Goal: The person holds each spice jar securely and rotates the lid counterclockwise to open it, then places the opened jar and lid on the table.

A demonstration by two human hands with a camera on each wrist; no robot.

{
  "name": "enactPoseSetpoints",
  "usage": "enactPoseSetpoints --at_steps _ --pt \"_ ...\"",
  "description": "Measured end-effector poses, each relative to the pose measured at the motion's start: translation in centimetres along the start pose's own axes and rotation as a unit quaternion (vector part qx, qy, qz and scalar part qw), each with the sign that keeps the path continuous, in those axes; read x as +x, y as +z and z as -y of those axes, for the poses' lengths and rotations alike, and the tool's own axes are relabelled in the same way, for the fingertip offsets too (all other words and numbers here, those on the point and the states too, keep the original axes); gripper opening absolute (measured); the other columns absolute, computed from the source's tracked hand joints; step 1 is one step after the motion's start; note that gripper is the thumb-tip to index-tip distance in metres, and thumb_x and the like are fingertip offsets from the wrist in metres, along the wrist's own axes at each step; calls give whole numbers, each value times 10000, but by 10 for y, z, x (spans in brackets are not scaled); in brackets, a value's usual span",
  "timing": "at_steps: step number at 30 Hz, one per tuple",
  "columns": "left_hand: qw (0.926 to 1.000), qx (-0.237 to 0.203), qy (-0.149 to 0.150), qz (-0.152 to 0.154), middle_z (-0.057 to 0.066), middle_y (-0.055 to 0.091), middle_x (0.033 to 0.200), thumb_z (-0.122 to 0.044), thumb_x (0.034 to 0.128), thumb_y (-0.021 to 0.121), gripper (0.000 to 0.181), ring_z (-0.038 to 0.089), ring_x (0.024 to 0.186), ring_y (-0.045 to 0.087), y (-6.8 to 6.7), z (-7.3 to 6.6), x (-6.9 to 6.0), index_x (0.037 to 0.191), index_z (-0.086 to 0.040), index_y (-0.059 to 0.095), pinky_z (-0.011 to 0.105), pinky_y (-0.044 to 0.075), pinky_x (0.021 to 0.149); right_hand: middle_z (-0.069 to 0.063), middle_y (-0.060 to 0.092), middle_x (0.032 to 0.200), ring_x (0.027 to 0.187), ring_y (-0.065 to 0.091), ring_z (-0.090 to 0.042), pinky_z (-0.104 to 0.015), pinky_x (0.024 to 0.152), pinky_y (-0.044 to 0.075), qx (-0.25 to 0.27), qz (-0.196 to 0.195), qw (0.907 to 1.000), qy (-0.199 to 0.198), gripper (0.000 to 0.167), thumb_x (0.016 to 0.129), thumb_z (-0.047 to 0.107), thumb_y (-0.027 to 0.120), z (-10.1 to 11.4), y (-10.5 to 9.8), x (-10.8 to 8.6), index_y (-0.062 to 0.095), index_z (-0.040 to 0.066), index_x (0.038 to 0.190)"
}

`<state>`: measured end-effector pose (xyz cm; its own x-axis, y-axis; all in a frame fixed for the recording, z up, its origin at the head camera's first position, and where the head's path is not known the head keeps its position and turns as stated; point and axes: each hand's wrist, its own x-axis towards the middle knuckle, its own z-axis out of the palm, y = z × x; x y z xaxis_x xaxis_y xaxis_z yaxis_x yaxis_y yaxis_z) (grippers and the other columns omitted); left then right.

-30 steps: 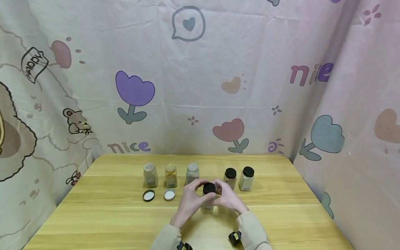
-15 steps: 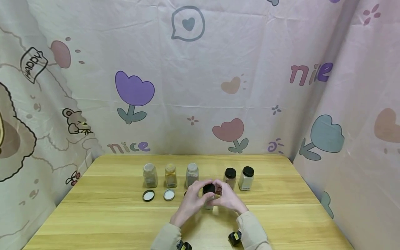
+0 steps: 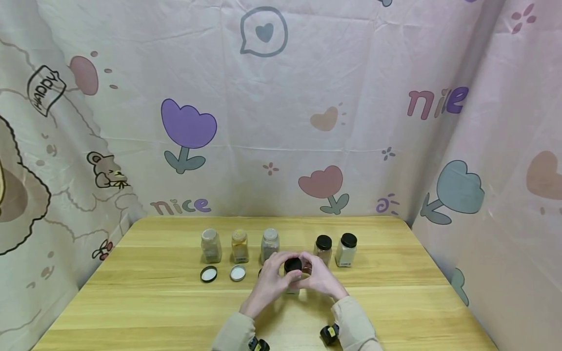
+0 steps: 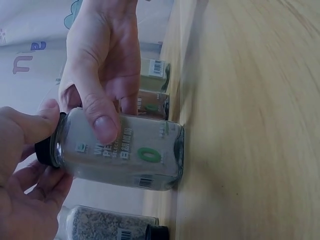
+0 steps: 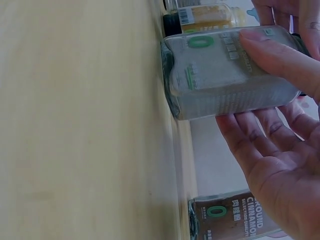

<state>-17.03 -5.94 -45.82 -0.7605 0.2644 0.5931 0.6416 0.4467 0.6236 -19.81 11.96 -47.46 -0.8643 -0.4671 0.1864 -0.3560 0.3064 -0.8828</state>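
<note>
A square glass spice jar [image 4: 125,150] of pale greyish powder stands upright on the table near the middle, both hands around it. My left hand [image 3: 270,280] grips its black lid [image 3: 292,264], thumb on the near side and fingers at the far side. Lower down, my right hand [image 3: 322,279] holds the jar body, thumb pressed across the printed label and fingers behind, as the right wrist view shows. The lid sits on the jar's neck; whether it is loose cannot be told. The right hand hides part of a cinnamon jar [image 3: 323,247] behind it.
Uncapped jars stand at the back: a pale one [image 3: 211,247], a yellow one [image 3: 240,247] and a grey, grainy one [image 3: 270,243]. Upturned lids [image 3: 208,274] lie before them, one mostly behind my left hand. A black-capped jar [image 3: 346,251] stands at right.
My left hand has shifted slightly around the lid, and a dark lid edge now shows beside its knuckles. The right hand and the jar stay almost where they were.
</note>
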Motion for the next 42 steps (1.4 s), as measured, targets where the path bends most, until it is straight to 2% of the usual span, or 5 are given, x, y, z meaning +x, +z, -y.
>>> enactPoseSetpoints --at_steps 12,19,27,37,42 --pt "9941 746 -316 -720 16 593 888 -322 715 896 485 125 863 507 10 0 -5 1089 -53 743 240 451 734 -37 642 975 874 589 -9 -172 818 527 -295 -23 9995 -134 383 750 89 852 -1 5 1 605 67 1041" --pt "9996 -41 207 196 113 657 1260 -236 877 782 471 284 1172 629 -4 7 -3 1264 -4 645 451 556 1010 -54 631 1001 914 602 -22 -184 875 549 -224 56 9997 -86 414 766 119 863 -1 4 0 583 48 1063" --pt "9822 -805 528 1616 199 571 1446 -13 953 619 425 391 1329 543 -25 12 3 1372 31 566 475 469 1139 -108 665 1189 1090 650 -170 -176 1006 516 -199 117 9997 48 655 761 117 875 -1 1 -3 551 11 1321" --pt "9969 -64 8 790 62 704 1191 -194 843 803 410 251 1119 630 -17 8 4 1219 -70 696 422 549 979 -115 664 1116 1010 627 -29 -173 978 520 53 238 9997 -29 484 762 89 866 -2 1 0 591 41 1157" --pt "9966 -78 -105 815 55 647 1238 -286 886 779 424 252 1161 617 -13 7 3 1253 -96 683 452 550 998 -119 652 1136 1047 643 -101 -195 952 539 -8 241 9997 24 520 777 113 866 -1 1 0 575 32 1201"
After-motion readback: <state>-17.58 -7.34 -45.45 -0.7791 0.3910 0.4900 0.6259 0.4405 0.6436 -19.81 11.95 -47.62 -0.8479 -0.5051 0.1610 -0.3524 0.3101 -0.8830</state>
